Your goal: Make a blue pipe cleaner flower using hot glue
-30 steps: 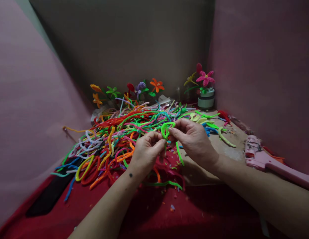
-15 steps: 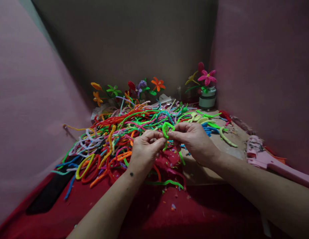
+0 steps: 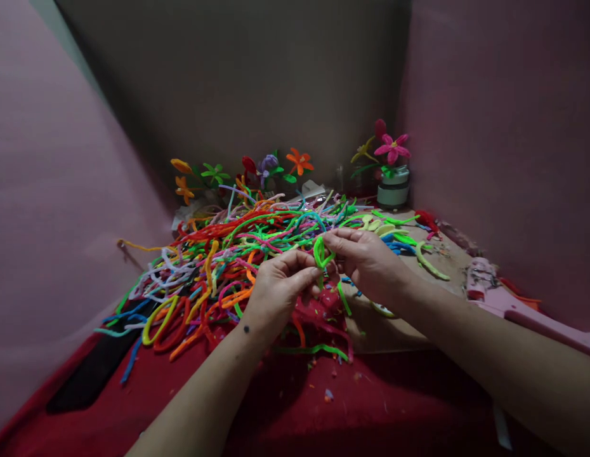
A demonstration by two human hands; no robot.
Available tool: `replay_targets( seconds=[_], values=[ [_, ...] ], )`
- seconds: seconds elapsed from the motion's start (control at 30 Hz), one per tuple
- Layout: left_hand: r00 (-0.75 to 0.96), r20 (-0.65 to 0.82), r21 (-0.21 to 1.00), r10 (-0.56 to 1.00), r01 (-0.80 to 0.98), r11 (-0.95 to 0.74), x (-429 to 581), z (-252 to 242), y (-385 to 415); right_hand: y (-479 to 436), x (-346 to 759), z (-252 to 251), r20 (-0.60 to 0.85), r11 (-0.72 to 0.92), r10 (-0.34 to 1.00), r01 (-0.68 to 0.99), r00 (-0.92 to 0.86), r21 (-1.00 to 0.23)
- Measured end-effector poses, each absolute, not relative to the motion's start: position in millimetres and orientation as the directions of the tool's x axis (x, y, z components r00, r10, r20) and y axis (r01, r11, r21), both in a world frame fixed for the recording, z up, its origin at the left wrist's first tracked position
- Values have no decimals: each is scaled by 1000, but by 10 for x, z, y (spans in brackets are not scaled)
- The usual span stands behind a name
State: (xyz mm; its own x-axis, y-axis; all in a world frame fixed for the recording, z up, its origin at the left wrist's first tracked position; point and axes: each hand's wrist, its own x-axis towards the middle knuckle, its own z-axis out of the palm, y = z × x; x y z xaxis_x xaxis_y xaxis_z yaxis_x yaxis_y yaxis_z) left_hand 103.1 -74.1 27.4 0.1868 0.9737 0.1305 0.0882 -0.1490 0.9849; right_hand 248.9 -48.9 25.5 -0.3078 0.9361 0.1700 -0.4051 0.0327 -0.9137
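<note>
A left hand [image 3: 283, 285] pinches the base of a looped bright-green fuzzy stem [image 3: 318, 252], its grip closed on it, as the right hand [image 3: 368, 260] clasps the loops' right side between thumb and fingers, above a red-covered counter [image 3: 295, 412]. Beyond lies a tangled heap of colored stems [image 3: 257, 231], backed by fuzzy flowers [image 3: 299, 161]; a pink tool [image 3: 509, 308] rests at right, near the right forearm.

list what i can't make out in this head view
All in the head view:
Green loop: pinched part, hidden by left hand.
Pink tool: handle's end, cut off by the picture's right edge.
Black strip: partly covered by the pile.
Scraps: too small to identify.
</note>
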Motion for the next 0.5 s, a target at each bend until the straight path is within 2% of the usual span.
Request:
replay_targets(
  seconds=[0.23,0.5],
  values=[
    [322,122,992,939,-6,-126,986,290,-728,-475,2494,250,131,-27,944,-465,-303,-885],
    [416,80,969,906,181,-169,950,375,-723,-504,2456,240,80,-51,969,-507,-235,-860]
  ],
)
